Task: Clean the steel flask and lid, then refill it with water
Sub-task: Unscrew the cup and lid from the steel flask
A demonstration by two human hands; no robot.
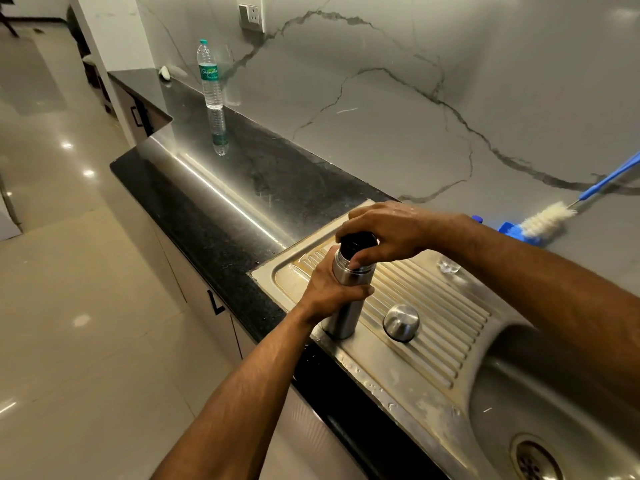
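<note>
Steel flask (341,315): stood upright on the ribbed drainboard (433,306) of the steel sink (491,403), at the drainboard's near-left corner, close to the bench (221,216) edge.
Long axis: vertical, leaning slightly in the wide-angle view; the mouth is up, the base is seated on the drainboard.
Black inner stopper (356,242): seated on the flask mouth, mostly hidden under fingers; whether it is threaded tight or loose cannot be told.
Left hand (329,289): wrapped round the upper body of the flask from the near side, fingers curled about the steel, holding it steady.
Right hand (384,233): brought over from the right, fingers and thumb curled down round the black stopper from above.
Key relation: both hands are stacked on one vertical axis, the right above the left; a twist about that axis is judged to be the step in hand, the lower hand resisting the turn.
Nearer hand: the left is nearer the body of the flask, the right nearer the top.
Steel outer cap (401,322): set dome-up on the drainboard, just right of the flask base, apart from it.
Bottle brush (549,220): laid at the wall, white bristles toward the sink, blue handle running up and right, well apart from the flask.
Water bottle (209,76): upright on the bench far left, by the wall.
Risk: wet steel may slip in the lower grip if the stopper binds.
</note>
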